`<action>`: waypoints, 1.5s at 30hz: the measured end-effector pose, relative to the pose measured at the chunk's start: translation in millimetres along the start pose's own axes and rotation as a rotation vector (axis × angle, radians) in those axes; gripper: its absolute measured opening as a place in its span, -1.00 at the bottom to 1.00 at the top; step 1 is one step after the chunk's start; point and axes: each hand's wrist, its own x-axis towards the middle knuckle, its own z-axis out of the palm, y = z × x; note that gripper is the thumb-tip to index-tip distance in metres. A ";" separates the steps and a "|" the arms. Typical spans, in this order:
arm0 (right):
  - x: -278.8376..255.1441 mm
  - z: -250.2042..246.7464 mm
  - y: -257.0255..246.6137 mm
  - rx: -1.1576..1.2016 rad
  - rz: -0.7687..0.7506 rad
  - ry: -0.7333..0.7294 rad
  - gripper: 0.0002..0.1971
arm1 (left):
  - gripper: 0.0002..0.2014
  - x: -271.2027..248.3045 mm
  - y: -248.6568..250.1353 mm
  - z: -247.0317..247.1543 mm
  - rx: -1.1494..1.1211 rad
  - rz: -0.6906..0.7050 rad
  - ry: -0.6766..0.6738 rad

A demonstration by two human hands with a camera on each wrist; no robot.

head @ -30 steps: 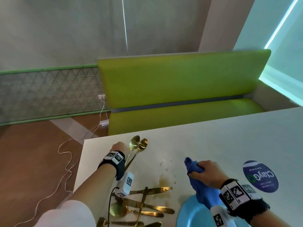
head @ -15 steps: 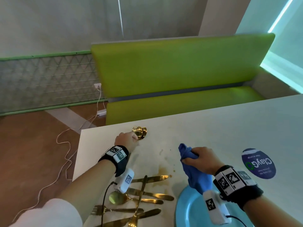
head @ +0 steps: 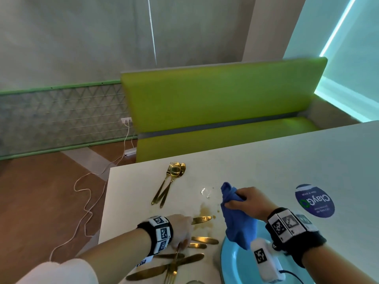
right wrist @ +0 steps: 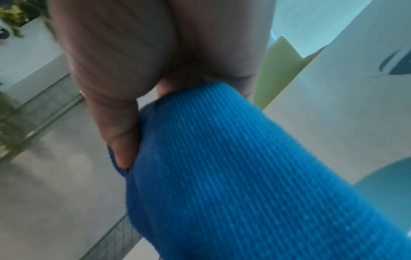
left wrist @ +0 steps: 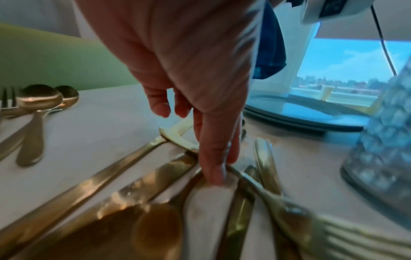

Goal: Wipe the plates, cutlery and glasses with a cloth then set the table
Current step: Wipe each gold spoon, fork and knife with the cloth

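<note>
A heap of gold cutlery (head: 180,257) lies on the white table (head: 287,160) near me. My left hand (head: 181,244) reaches down into it, and thumb and finger pinch the handle of a gold fork (left wrist: 295,214) that crosses the knives. Two gold spoons and a fork (head: 172,181) lie together at the far left corner. My right hand (head: 244,201) grips a bunched blue cloth (head: 238,224), which hangs over the rim of a light blue plate (head: 231,267). A textured glass (left wrist: 387,158) stands right of the heap.
A brown stain (head: 205,212) and a wet spot mark the table between my hands. A round blue sticker (head: 314,200) is on the right. A green bench (head: 215,111) stands beyond the far edge; a white cable (head: 86,201) trails on the floor at left.
My left hand laid the spoons at the far corner, then came back toward me to the heap and took hold of a fork. The right hand kept the cloth nearly still.
</note>
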 end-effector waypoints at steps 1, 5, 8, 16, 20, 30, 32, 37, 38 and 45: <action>-2.5 -0.2 2.7 0.038 0.004 0.003 -0.71 | -0.76 -0.9 3.7 -0.7 0.076 -0.003 -0.002; -11.3 -4.5 12.0 0.147 0.018 0.037 -0.65 | -0.64 -1.8 12.0 2.3 0.060 -0.116 0.102; -15.2 -8.0 22.3 0.202 0.032 0.050 -0.62 | -0.72 0.6 4.4 9.8 -0.113 -0.146 0.202; -17.0 -25.9 31.9 0.362 -0.031 0.173 -0.92 | -0.87 -42.5 -17.0 -28.7 -0.941 -0.561 0.713; -22.2 -30.4 7.8 0.581 -0.077 0.174 -0.81 | -0.85 -60.6 -18.6 -62.3 -1.324 -0.673 0.991; -2.9 -9.7 -57.9 0.578 -0.155 0.199 -0.86 | -0.73 -56.0 26.1 -121.0 -1.593 -0.501 1.079; 1.5 -9.1 -60.6 0.503 -0.113 0.320 -0.72 | -0.71 -53.4 32.6 -122.3 -1.519 -0.524 1.074; 1.5 -12.2 -61.2 0.641 -0.001 0.400 -0.75 | -0.75 -56.1 46.1 -120.8 -1.440 -0.513 0.983; 0.9 -12.7 -62.4 0.611 -0.005 0.422 -0.80 | -0.75 -56.9 47.3 -120.8 -1.439 -0.509 0.981; -1.8 -33.5 -64.2 0.405 -0.091 0.648 -0.75 | -0.76 -56.4 47.1 -126.7 -1.445 -0.550 0.982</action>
